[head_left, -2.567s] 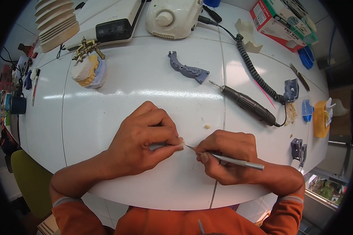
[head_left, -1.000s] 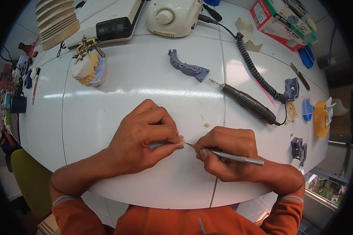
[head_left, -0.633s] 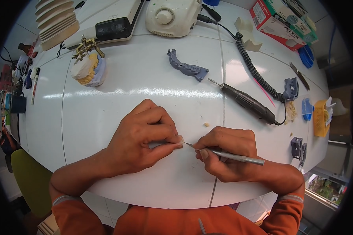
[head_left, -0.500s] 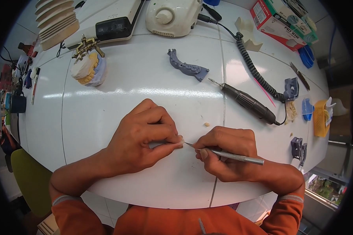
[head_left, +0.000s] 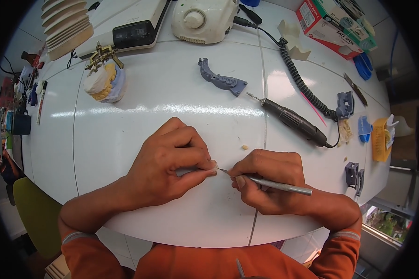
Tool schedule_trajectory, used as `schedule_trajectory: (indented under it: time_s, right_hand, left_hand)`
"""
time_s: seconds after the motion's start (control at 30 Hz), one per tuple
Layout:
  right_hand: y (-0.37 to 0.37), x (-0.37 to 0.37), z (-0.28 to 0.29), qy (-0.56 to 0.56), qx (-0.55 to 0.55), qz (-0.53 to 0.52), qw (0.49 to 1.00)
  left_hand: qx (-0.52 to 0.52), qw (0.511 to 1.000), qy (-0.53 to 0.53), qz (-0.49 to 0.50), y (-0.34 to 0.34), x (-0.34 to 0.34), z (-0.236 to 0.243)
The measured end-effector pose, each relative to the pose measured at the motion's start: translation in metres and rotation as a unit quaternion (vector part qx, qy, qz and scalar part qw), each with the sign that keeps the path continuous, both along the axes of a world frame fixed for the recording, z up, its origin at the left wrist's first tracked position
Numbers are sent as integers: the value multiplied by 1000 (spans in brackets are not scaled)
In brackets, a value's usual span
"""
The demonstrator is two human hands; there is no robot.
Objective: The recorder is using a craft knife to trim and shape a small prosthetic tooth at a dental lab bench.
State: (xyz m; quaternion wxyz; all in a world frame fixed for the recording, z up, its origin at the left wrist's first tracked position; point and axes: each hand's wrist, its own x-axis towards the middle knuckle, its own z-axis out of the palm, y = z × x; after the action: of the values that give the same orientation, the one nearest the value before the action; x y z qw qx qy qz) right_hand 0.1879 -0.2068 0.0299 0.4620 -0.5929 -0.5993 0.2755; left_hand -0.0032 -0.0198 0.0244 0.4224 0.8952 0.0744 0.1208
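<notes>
Small whitish piece [head_left: 214,166] of unclear shape, mostly hidden, is pinched by the left hand [head_left: 172,162] between thumb and forefinger over the glossy white table [head_left: 111,149], while the right hand [head_left: 272,168] grips a slim silver metal pen-shaped tool [head_left: 284,186] whose fine tip seemingly touches it.

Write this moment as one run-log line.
left hand: pinching small pale piece | right hand: gripping slim metal tool, tip close to piece | dark handpiece: lying on table
</notes>
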Motion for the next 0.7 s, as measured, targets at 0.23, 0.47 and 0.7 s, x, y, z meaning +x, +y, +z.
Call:
schedule_trajectory:
  time_s: [0.23, 0.47, 0.7]
  right_hand:
    - [-1, 0, -3, -4, 31, -1, 999]
    - [0, 0, -1, 2, 16, -1, 1000]
    - [1, -1, -3, -4, 31, -3, 1000]
  left_hand:
    - [2, 1000, -2, 1, 0, 0, -1]
    - [1, 1000, 0, 2, 0, 0, -1]
    - [2, 1000, -3, 3, 0, 0, -1]
